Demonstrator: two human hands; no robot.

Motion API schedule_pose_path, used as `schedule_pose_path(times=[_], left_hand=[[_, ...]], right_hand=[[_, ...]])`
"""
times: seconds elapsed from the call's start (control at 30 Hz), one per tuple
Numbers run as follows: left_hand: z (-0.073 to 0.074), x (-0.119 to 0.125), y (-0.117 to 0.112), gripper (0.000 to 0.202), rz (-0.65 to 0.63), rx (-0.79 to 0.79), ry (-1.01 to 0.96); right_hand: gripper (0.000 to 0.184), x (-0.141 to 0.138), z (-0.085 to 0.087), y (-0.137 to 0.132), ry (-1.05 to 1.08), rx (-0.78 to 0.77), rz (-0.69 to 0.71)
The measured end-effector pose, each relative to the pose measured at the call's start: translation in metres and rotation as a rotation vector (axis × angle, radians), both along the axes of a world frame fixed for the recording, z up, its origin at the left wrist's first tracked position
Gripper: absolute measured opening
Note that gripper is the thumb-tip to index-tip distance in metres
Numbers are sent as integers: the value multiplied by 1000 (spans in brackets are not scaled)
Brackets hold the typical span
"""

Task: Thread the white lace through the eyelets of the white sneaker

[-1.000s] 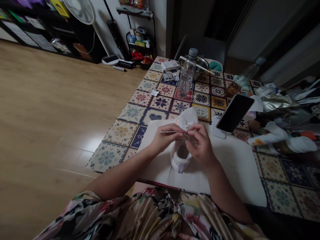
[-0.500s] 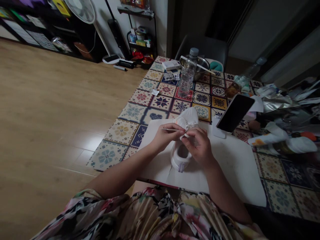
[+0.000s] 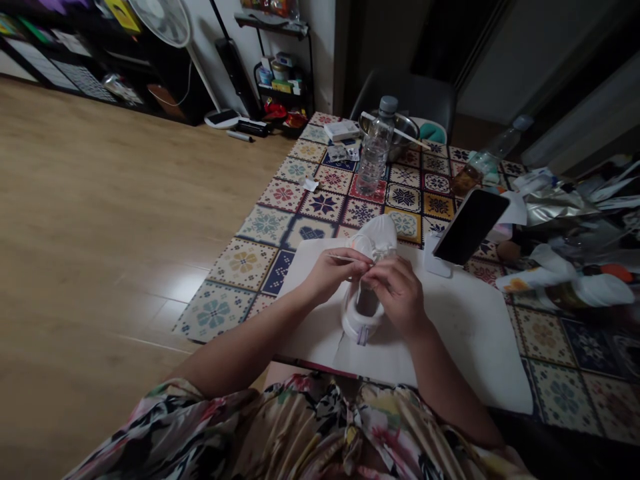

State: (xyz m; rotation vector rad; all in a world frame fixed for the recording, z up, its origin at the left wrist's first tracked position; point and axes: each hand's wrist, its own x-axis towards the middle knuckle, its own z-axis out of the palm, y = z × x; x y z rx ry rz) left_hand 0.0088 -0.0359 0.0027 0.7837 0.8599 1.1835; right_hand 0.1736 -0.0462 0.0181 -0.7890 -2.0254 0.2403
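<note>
A white sneaker [image 3: 361,325] stands on a white mat [image 3: 465,333], its toe pointing away from me and its heel, with a lilac pull tab, towards me. Over its tongue my two hands meet. My left hand [image 3: 336,272] is closed in a pinch on a white shoelace [image 3: 345,258], a length of which lies across its fingers. My right hand [image 3: 397,288] is closed too, thumb and fingertips pressed together against the left fingertips at the lace. What lies right between the fingertips is too small to make out clearly. Part of the shoe's eyelets is hidden behind the hands.
A phone [image 3: 470,227] leans on a white stand [image 3: 437,257] right of the shoe. A clear bottle [image 3: 375,150] stands beyond, near a metal bowl [image 3: 406,127]. Bottles and bags crowd the table's right side. The patterned tablecloth [image 3: 260,227] ends at the left over a wooden floor.
My right hand has shifted slightly left, its fingers now closer against the left fingertips. The white lace loop between the hands shows less. The shoe has stayed in place.
</note>
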Motion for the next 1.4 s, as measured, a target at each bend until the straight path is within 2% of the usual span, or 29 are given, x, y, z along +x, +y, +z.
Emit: schedule_pose_path(times=[0.1,0.23,0.33,0.47,0.53,0.6,0.7,0.77,0.83,0.9,1.03,1.17,1.23,1.3,1.4], left_hand=[[0,0,2,30,-7,7,-51],[1,0,3,34,-47,-15,-135],[0,-1,3,37,-70,-32,-134],[-3,-1,2,38,-107,-42,-109],[-3,-1,2,37,-106,-36,-112],[-1,0,3,36,-70,-19,-157],[3,0,6,34,15,-31,-327],[6,-2,8,27,50,-87,-421],[8,-7,12,20,49,-126,-440],[9,-14,17,21,29,-104,-394],[6,-29,28,35,64,8,-215],[-2,-36,34,40,62,104,-29],[-6,-37,36,42,0,166,58],[-10,-37,35,42,-117,227,155],[-12,-36,33,39,-288,322,383]], right_hand=[[11,1,-1,0,39,-96,-11],[15,2,-2,1,63,-193,62],[20,2,-3,2,33,-179,91],[17,2,-3,2,45,-111,80],[13,3,-1,1,121,-148,97],[6,4,1,0,269,-251,130],[24,11,6,1,503,-424,142],[36,19,9,3,587,-510,114],[40,32,11,6,636,-571,92],[37,47,11,7,699,-613,97],[31,73,2,0,771,-657,106],[33,77,-11,-15,725,-803,142],[35,73,-18,-19,726,-876,137],[37,68,-22,-21,677,-897,103],[41,62,-24,-20,466,-823,55]])
